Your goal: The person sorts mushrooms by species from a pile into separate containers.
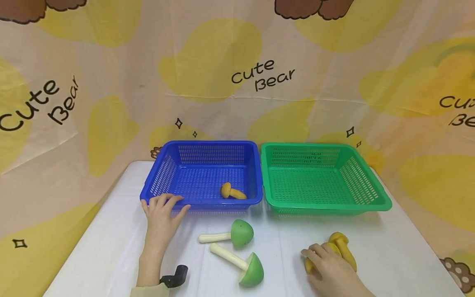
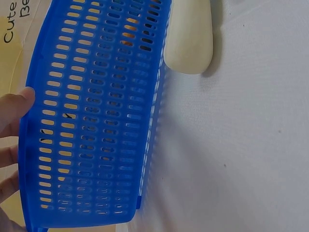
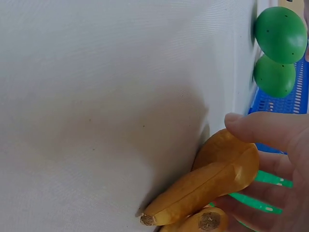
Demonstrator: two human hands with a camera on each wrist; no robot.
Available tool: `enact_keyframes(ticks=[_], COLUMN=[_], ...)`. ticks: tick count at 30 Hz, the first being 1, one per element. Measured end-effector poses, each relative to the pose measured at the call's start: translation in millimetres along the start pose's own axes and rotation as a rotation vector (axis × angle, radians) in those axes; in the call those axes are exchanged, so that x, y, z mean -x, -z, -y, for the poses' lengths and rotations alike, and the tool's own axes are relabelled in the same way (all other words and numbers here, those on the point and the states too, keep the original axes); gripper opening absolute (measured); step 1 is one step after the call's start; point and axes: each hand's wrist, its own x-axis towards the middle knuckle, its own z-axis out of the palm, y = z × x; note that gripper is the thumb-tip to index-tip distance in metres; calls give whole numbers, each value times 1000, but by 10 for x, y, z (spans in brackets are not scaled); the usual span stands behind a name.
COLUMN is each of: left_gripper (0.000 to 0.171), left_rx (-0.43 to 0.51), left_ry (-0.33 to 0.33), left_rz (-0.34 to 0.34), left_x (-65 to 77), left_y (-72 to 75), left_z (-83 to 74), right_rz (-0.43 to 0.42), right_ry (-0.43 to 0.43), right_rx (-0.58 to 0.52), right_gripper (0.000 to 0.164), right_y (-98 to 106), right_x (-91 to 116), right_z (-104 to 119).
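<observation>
My left hand (image 1: 161,212) grips the front rim of the blue basket (image 1: 200,202) near its left corner. In the left wrist view the thumb (image 2: 26,99) lies on the rim, the fingers beyond it. A yellow mushroom (image 1: 237,194) lies inside that basket. On the right, my right hand (image 1: 328,266) is spread over a second yellow mushroom (image 3: 203,183), partly hidden in the head view. Its thumb (image 3: 241,123) is by the cap; whether it presses is unclear. Another yellow mushroom (image 1: 345,251) lies right beside it.
Two green-capped mushrooms with pale stems, one upper (image 1: 242,234) and one lower (image 1: 252,272), lie mid-table. A green basket (image 1: 326,207) stands right of the blue one. A black device (image 1: 176,277) shows at my left wrist. A printed cloth (image 1: 208,82) hangs behind.
</observation>
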Motion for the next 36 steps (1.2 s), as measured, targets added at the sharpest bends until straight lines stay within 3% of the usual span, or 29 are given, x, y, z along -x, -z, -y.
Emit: enact_keyframes(ticks=[3, 11, 18, 26, 36], left_gripper=[29, 29, 29, 29, 28], left_rx=[1, -3, -2, 5, 2], left_ry=[1, -5, -3, -4, -6], left_rz=[-1, -8, -9, -16, -15], left_x=[2, 4, 4, 9, 5], left_y=[1, -8, -6, -8, -16], left_z=[0, 7, -2, -2, 12], right_rz=[26, -25, 5, -173, -111], right_ry=[-5, 26, -10, 50, -98], right_rx=[10, 37, 10, -51, -199], right_gripper=[39, 33, 33, 37, 37], right_y=[3, -29, -21, -62, 60], right_x=[3, 17, 3, -31, -128], right_z=[-1, -6, 13, 53, 186])
